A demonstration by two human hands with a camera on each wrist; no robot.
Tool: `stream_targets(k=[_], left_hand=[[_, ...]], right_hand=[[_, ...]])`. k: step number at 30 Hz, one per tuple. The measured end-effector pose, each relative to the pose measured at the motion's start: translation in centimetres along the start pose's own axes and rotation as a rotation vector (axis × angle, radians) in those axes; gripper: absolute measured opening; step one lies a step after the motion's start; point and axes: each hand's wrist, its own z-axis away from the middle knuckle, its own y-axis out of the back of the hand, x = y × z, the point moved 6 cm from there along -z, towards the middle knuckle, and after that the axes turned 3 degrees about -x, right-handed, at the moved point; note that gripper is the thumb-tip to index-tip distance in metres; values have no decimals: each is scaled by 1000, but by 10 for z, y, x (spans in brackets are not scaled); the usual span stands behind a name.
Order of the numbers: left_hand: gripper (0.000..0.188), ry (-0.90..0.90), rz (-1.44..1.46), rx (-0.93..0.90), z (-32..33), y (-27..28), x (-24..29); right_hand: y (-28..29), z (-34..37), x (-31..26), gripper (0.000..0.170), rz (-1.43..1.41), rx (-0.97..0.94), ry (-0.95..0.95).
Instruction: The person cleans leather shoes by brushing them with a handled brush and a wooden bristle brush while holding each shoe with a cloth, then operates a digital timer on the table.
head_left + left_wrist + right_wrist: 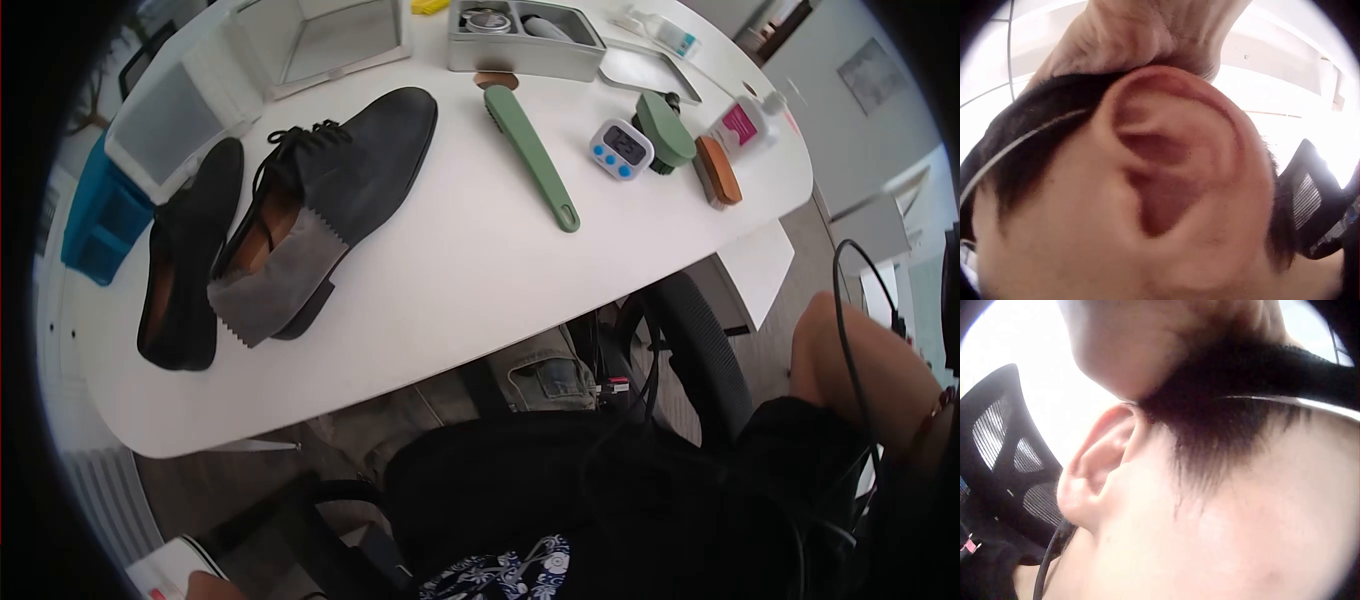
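Note:
Both hands are raised to the person's own head. At the top of the left wrist view the left hand [1141, 34] rests against the head just above an ear; its fingers are out of sight. In the right wrist view the right hand [1166, 337] lies by a dark band [1260, 378] around the head, its fingers hidden too. Far from both hands, a pair of black lace-up shoes stands at the table's left: one shoe [385, 165] has a grey heel section, the other shoe [195, 265] is beside it. A green long-handled brush [535, 160] lies mid-table.
On the white table [450, 290] are a timer [622, 150], a green brush [665, 130], a wooden brush [717, 172], a pump bottle [745, 125], a metal tin [525, 55] and a blue container [105, 225]. A cable [845, 330] hangs by the right arm. A black chair [700, 350] stands near the edge.

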Motion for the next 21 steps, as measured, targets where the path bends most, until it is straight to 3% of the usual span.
stream_targets(k=[9, 14, 15, 16, 17, 19, 20, 21], left_hand=[[43, -113, -282, 77, -21, 37, 72], [41, -134, -134, 76, -34, 14, 62], [40, -151, -103, 82, -36, 9, 60], [40, -168, -76, 87, -39, 6, 60], [40, -193, -52, 92, -44, 0, 68], [38, 114, -551, -396, -26, -26, -9], [28, 247, -908, -395, -23, -66, -28], [27, 211, -954, -427, -20, -74, -53]], right_hand=[[-130, -24, -14, 72, -292, 126, 64], [-115, -36, -23, 76, -142, 222, 116], [-8, -9, -5, 77, -114, 242, 141], [-4, -6, 10, 77, -100, 251, 151], [-22, -4, 44, 61, 175, -24, 163], [-59, 12, 116, 35, 720, -567, 160], [-84, 13, 128, 42, 513, -526, -338], [-88, 23, 140, 59, 727, -616, -286]])
